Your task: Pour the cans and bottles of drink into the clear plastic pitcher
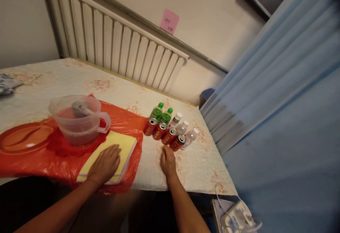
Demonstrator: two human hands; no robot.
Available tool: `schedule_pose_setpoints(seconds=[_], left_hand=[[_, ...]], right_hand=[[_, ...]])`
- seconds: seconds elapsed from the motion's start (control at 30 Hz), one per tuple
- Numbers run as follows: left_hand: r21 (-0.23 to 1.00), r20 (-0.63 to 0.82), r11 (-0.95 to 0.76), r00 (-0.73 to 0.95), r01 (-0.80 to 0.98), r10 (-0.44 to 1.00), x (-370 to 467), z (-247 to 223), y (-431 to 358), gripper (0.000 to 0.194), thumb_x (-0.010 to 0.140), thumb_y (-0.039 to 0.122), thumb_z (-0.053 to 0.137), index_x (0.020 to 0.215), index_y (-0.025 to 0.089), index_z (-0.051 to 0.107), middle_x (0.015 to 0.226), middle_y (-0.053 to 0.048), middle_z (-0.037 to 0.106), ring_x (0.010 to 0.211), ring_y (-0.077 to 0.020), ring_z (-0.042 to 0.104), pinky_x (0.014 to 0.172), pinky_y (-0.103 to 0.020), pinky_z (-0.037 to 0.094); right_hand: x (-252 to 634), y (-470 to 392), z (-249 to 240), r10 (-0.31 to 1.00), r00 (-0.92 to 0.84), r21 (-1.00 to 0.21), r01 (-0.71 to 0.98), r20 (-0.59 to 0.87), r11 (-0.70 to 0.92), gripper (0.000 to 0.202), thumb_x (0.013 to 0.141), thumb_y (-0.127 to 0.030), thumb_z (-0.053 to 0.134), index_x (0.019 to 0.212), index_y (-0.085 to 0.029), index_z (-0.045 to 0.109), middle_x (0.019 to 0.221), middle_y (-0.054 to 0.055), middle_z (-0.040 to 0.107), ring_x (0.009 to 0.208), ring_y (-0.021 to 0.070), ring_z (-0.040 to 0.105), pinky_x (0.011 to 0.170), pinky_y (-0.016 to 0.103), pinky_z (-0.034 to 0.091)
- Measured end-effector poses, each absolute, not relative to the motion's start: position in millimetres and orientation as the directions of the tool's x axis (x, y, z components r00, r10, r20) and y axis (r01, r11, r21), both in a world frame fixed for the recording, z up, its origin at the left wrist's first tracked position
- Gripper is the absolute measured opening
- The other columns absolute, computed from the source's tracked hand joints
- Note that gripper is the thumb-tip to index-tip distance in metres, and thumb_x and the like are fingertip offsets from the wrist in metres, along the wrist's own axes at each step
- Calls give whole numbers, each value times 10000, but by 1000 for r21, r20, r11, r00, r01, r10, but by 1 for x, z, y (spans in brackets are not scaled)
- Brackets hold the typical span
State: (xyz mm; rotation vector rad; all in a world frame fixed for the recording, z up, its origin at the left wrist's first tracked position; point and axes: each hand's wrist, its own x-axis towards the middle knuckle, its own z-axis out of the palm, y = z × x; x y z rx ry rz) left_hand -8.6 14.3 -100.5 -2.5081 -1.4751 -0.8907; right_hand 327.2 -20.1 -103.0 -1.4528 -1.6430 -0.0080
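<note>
My left hand [106, 162] lies flat on a folded yellow cloth [127, 140], fingers stretched out. Curled on the table beside the red cans is my right hand [168, 160]; whether its fingers hold anything is hidden. Several red cans [160, 131] stand in a slanting row, their tops opened. Behind them are two green-capped bottles [165, 116] and three white-capped clear bottles [191, 136]. A clear plastic jug [77, 123] with a handle stands on a red dish, with liquid and a grey object inside.
A red plastic sheet [124, 118] lies under the jug, cloth and an orange oval tray [25, 138]. The flowered tablecloth [154, 167] ends at a radiator [114, 38] behind and a blue curtain [265, 84] on the right. A power strip [237, 218] sits lower right.
</note>
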Motion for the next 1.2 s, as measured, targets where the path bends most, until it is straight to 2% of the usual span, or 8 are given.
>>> schedule_pose_setpoints(seconds=[0.1, 0.33, 1.0, 1.2], left_hand=[[181, 539, -529, 366, 829, 759, -9, -101, 15, 391, 941, 265, 420, 1177, 103, 687, 1312, -203, 670, 1247, -338, 608, 1071, -508, 468], [146, 534, -526, 381, 838, 755, -10, -103, 16, 396, 947, 271, 409, 1187, 107, 678, 1320, -187, 668, 1253, -323, 606, 1081, -488, 464], [149, 542, -525, 375, 838, 752, -9, -104, 15, 403, 952, 272, 398, 1183, 104, 683, 1318, -190, 672, 1253, -324, 607, 1077, -502, 472], [207, 541, -526, 351, 825, 764, -9, -103, 15, 402, 939, 277, 415, 1179, 105, 688, 1320, -202, 667, 1253, -342, 607, 1070, -526, 471]], right_hand=[[329, -17, -109, 774, 40, -467, 817, 632, 339, 437, 915, -124, 446, 1308, -163, 632, 1301, 145, 672, 1232, 231, 613, 1093, 452, 482], [334, -12, -118, 781, 61, -443, 850, 621, 286, 493, 929, -128, 445, 1406, -122, 565, 1390, 179, 621, 1306, 257, 579, 1114, 480, 477], [333, -12, -119, 781, 71, -423, 869, 620, 258, 484, 925, -131, 456, 1394, -133, 574, 1345, 172, 652, 1253, 255, 619, 1086, 461, 505], [334, -12, -121, 783, 82, -430, 869, 617, 247, 499, 907, -120, 458, 1393, -127, 573, 1370, 171, 636, 1280, 258, 599, 1100, 467, 491]])
